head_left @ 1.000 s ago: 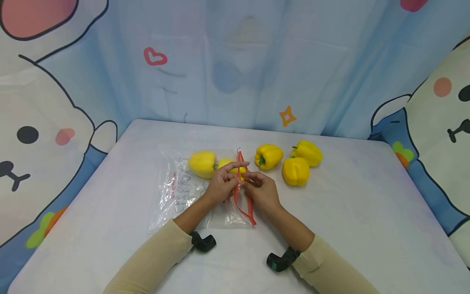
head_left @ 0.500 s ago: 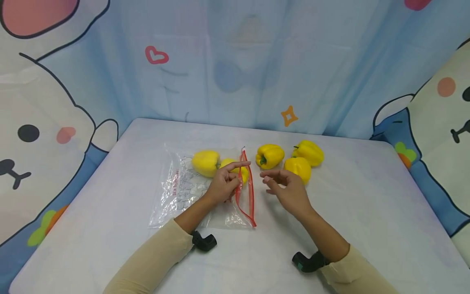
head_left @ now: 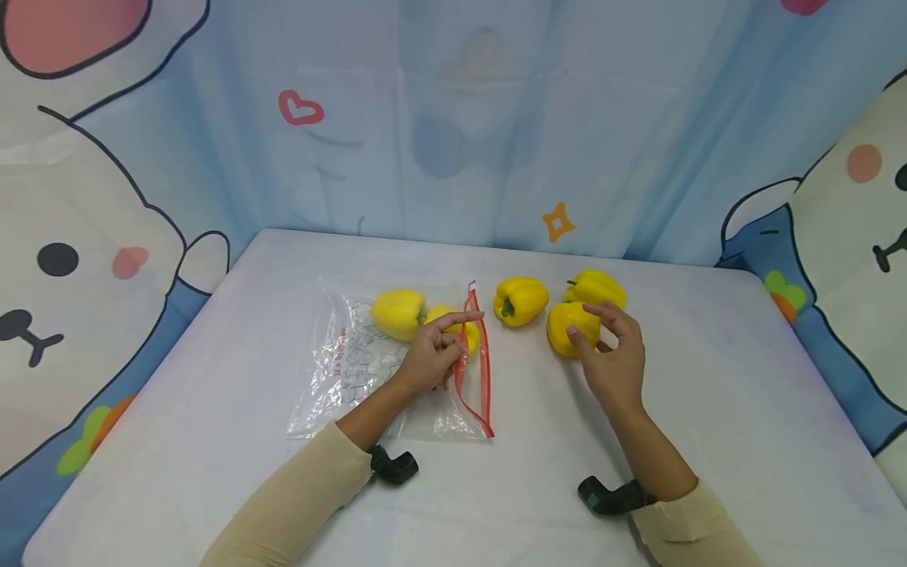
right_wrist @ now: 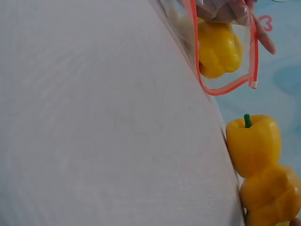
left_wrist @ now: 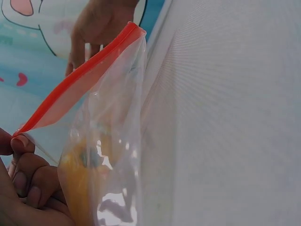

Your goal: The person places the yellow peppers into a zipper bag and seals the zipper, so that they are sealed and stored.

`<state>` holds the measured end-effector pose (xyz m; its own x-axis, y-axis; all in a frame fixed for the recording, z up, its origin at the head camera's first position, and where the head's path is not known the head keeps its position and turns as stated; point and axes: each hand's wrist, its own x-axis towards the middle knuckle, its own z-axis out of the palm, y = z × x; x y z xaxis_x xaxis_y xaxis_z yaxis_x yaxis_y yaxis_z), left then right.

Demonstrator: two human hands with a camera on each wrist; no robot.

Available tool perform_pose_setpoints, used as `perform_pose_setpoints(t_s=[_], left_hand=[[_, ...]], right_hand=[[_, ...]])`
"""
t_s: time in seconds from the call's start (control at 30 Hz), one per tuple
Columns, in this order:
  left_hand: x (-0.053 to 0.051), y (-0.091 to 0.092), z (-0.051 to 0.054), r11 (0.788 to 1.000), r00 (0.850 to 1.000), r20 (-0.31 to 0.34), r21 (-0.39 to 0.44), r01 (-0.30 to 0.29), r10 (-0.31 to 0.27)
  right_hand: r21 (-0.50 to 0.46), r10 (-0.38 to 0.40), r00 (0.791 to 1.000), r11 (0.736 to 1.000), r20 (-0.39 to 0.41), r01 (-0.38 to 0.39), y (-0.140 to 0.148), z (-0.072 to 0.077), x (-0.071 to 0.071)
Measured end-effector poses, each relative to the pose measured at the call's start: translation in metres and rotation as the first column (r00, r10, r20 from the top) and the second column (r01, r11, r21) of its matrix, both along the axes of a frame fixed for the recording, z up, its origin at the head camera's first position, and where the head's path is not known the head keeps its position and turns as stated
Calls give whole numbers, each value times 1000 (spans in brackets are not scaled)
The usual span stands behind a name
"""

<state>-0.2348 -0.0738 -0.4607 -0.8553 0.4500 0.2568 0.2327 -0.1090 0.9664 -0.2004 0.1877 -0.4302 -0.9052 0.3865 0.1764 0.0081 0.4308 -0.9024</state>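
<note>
A clear plastic zip bag (head_left: 425, 421) lies on the table with two yellow bell peppers (head_left: 397, 313) inside. Its red-edged mouth (head_left: 485, 386) gapes to the right. My left hand (head_left: 428, 356) pinches the red edge between thumb and finger, the index finger stretched out; the left wrist view shows this pinch (left_wrist: 19, 141) close up. On the right, my right hand (head_left: 618, 364) is at the nearest loose yellow bell pepper (head_left: 563, 324), thumb in front of it and fingers over its right side. Whether they press on it is hard to see. In the right wrist view only a fingertip shows in the bottom corner.
Two other yellow bell peppers stand close by: one (head_left: 521, 302) between the bag and the right hand, another (head_left: 597, 287) just behind the nearest one. The white-covered table (head_left: 744, 409) ends at a blue patterned curtain (head_left: 453, 118).
My right hand has let go of the bag's mouth and moved right to the nearest loose pepper. The left hand keeps its pinch, and the bag's mouth stands apart.
</note>
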Motion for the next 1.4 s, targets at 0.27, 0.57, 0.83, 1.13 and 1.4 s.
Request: perform_pose_setpoints(t_s=[0.27, 0.57, 0.83, 1.13, 1.4], left_hand=[[0, 0, 0, 1000, 1000, 13, -19, -4, 4], [1, 0, 0, 1000, 1000, 0, -10, 7, -7], [2, -1, 0, 1000, 1000, -2, 2, 11, -11], [2, -1, 0, 1000, 1000, -2, 6, 8, -8], [3, -1, 1, 1000, 1000, 13, -14, -2, 2]], right_hand=[[8, 85, 995, 996, 46, -86, 8, -19, -4], [12, 89, 995, 996, 42, -90, 9, -23, -3], [78, 87, 996, 993, 28, -89, 8, -26, -2], [168, 85, 996, 982, -5, -83, 8, -32, -4], [209, 98, 995, 974, -18, -92, 8, -36, -3]])
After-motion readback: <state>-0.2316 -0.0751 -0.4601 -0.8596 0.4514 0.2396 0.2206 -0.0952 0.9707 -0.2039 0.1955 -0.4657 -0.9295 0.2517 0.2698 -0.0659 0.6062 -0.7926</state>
